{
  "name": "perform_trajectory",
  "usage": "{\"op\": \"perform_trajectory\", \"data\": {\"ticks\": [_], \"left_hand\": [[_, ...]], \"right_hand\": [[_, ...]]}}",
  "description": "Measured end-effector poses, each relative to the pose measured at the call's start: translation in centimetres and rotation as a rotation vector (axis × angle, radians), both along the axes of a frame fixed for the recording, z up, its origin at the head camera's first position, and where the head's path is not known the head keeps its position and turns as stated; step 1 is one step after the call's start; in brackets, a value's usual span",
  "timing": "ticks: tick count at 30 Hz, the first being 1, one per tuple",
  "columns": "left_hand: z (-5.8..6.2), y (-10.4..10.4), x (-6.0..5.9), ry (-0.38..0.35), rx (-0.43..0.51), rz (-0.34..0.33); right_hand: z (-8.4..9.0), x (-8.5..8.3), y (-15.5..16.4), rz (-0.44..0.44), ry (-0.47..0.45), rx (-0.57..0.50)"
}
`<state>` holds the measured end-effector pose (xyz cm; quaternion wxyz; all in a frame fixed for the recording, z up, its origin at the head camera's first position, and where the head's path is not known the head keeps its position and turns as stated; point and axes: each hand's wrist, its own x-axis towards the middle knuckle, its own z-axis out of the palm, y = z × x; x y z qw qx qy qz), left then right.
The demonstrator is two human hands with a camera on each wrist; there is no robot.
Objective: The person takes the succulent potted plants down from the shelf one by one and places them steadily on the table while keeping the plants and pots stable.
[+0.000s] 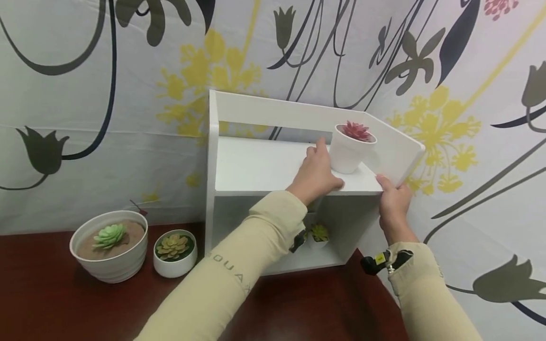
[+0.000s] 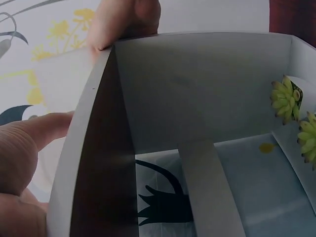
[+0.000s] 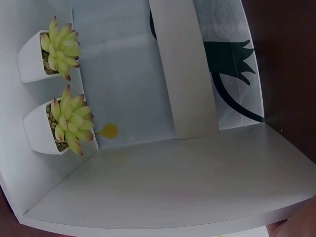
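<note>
A white two-tier shelf [image 1: 256,163] stands against the patterned cloth. On its upper board, toward the right, is a white pot [image 1: 347,154] with a red succulent [image 1: 357,130]. My left hand [image 1: 315,173] is just left of this pot, fingers spread, thumb at the board's front edge; whether it touches the pot is unclear. My right hand [image 1: 394,203] grips the shelf's front right corner, thumb on top; part of that hand [image 3: 295,223] shows at the right wrist view's lower corner. Two small green succulents [image 3: 59,52] in white pots sit in the lower compartment.
Left of the shelf, a large ribbed white bowl [image 1: 113,267] holds a green succulent, beside a smaller white pot [image 1: 175,269] with a succulent. All stand on a dark red-brown table [image 1: 38,303]. The shelf's back has a horizontal strip [image 3: 190,84] between openings.
</note>
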<state>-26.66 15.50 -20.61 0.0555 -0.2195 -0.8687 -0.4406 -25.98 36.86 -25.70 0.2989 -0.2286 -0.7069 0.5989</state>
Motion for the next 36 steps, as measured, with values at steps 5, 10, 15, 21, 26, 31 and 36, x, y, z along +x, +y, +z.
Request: {"op": "perform_trajectory", "data": {"ticks": [5,10,15,21,26,31,36], "left_hand": [[0.2,0.9,-0.7,0.029,-0.008,0.054],[0.3,1.7,-1.3,0.024,0.036,0.093],[0.1,2.4,-1.4,-0.013,0.106,0.136],[0.1,3.0,-1.6,-0.051,0.161,0.141],[-0.1,3.7,-2.1,-0.038,0.070,0.199],[-0.3,4.6,-2.7,0.015,-0.034,0.256],[-0.4,4.9,-2.8,0.056,-0.042,0.257]], "right_hand": [[0.2,-0.4,-0.5,0.007,-0.015,0.005],[0.5,-0.6,-0.8,0.014,-0.056,0.004],[0.4,-0.4,-0.8,0.030,-0.094,-0.006],[0.4,-0.4,-0.6,0.027,-0.114,0.015],[0.3,0.0,-0.2,0.018,-0.141,0.007],[0.5,0.3,0.3,0.012,-0.147,0.007],[0.4,0.4,0.4,0.005,-0.132,0.021]]}}
